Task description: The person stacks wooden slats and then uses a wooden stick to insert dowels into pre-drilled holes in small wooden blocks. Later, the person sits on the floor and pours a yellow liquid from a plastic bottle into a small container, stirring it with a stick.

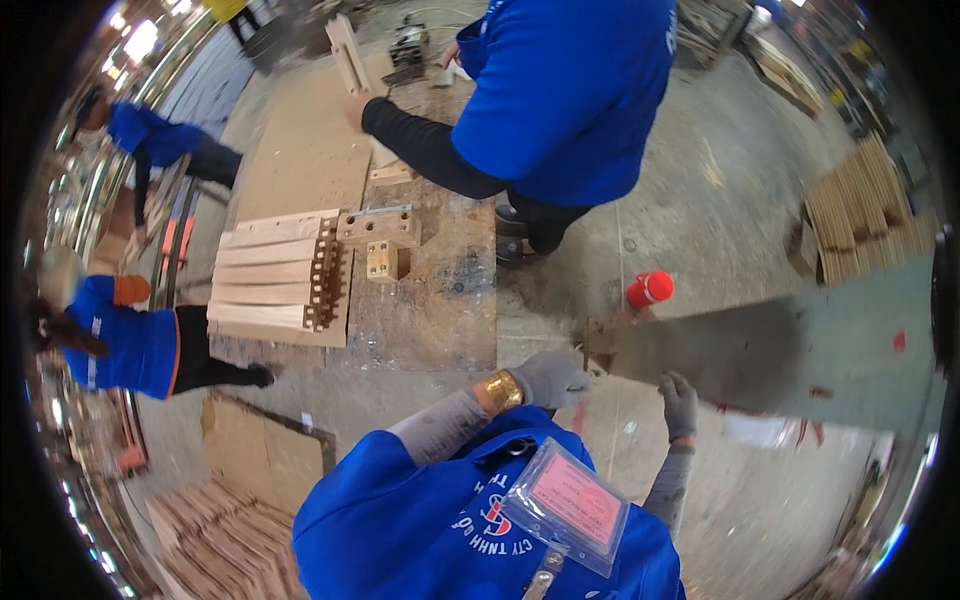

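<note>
My left hand [553, 380], in a grey glove with a gold band at the wrist, is raised in front of my chest. Its fingers are curled in, and whatever may be inside them is hidden. My right hand [680, 404], also gloved in grey, is to the right near the edge of a grey flat surface [750, 350]. Its fingers are bent together, and I cannot make out anything in them. Neither hand touches the worktable [440, 330] ahead, where notched wooden pieces [265, 270] lie in a row beside drilled wooden blocks [380, 228].
A co-worker in blue [570, 100] stands across the table, one hand on a slotted wooden piece [348, 55]. A red bottle [650, 290] stands ahead to the right. Stacked cardboard [860, 210] is at far right, stacked wooden pieces [225, 540] at lower left. Two people work at left.
</note>
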The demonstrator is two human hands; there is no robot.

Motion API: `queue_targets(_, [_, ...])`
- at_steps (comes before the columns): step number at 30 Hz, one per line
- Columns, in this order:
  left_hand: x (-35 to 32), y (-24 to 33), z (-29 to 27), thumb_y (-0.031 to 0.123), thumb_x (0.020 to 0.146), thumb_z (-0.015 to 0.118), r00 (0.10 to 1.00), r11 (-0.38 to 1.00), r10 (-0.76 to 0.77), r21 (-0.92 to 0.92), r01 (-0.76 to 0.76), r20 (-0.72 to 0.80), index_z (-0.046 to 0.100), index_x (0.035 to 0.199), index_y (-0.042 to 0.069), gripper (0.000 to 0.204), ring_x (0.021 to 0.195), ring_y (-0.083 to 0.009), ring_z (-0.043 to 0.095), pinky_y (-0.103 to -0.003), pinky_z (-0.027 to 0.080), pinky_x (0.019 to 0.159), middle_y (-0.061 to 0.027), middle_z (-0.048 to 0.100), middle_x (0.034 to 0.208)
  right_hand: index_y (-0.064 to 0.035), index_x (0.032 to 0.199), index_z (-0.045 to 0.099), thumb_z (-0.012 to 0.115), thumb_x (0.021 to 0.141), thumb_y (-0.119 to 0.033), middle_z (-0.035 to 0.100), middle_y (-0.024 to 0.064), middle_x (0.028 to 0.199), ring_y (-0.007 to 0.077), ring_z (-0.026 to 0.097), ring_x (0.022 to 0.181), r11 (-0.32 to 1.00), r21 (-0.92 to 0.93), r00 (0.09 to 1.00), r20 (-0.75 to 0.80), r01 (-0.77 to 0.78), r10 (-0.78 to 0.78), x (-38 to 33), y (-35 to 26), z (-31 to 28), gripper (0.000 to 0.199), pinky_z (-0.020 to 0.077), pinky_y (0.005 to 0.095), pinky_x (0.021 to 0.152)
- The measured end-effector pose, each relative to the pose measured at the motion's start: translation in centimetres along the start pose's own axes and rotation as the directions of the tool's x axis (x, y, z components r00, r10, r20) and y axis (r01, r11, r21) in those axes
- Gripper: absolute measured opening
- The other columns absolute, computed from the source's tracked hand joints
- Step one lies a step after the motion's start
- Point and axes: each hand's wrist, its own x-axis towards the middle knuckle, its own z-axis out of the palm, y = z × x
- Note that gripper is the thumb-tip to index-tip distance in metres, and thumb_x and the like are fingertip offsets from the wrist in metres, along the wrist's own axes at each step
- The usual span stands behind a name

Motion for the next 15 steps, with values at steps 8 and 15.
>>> queue_targets(8, [3.2, 0.2, -2.7, 0.032, 0.083, 0.052, 0.916, 0.929, -0.369, -0.047, 0.366, -0.159, 0.064, 0.095, 0.013, 0.026, 0.073, -0.0335, 0.060, -0.043, 0.047, 0.064, -0.0143, 0.063, 0.079, 0.0008, 0.101, 0.063, 0.058, 0.083, -0.021, 0.063, 0.0062, 0.085, 0.0134, 0.057, 0.076, 0.919, 0.389, 0.966, 0.256, -0.073, -0.032, 24.6, -4.9, 0.9, 0.028, 0.0463, 0.0266, 0.069])
queue_targets(15, [9.0, -2.6, -7.0, 0.027, 0.081, 0.061, 0.756, 0.883, -0.462, -0.322, 0.342, -0.463, 0.065, 0.099, 0.010, 0.026, 0.072, -0.0313, 0.062, -0.038, 0.048, 0.064, -0.0165, 0.063, 0.078, -0.0104, 0.091, 0.058, 0.059, 0.081, -0.029, 0.061, 0.0056, 0.074, 0.0151, 0.055, 0.055, 0.825, 0.282, 0.863, 0.293, -0.489, 0.412, 35.3, 5.3, 5.1, 0.021, 0.0409, 0.0275, 0.045])
